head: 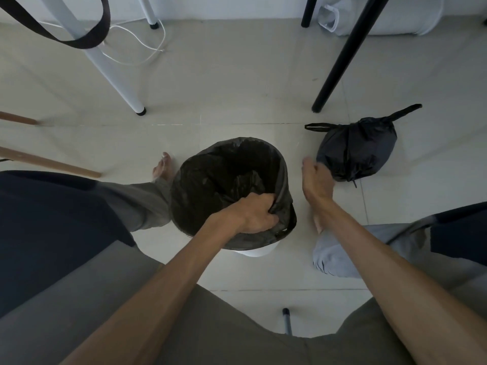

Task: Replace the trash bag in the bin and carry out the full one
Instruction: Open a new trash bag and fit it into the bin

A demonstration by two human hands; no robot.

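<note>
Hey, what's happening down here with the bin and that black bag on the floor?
A person is changing the trash bag. Their left hand grips the edge of a fresh black liner already sitting in the white bin, pulling it over the near rim. The right hand is off the bin, reaching toward the full bag, which sits tied shut on the tiled floor just right of the bin. It has not been picked up yet.

Dim room, pale tiled floor [237, 83]

White table legs [113, 72] and a black leg [340, 59] are standing near a trailing white cable [147, 46].
</note>
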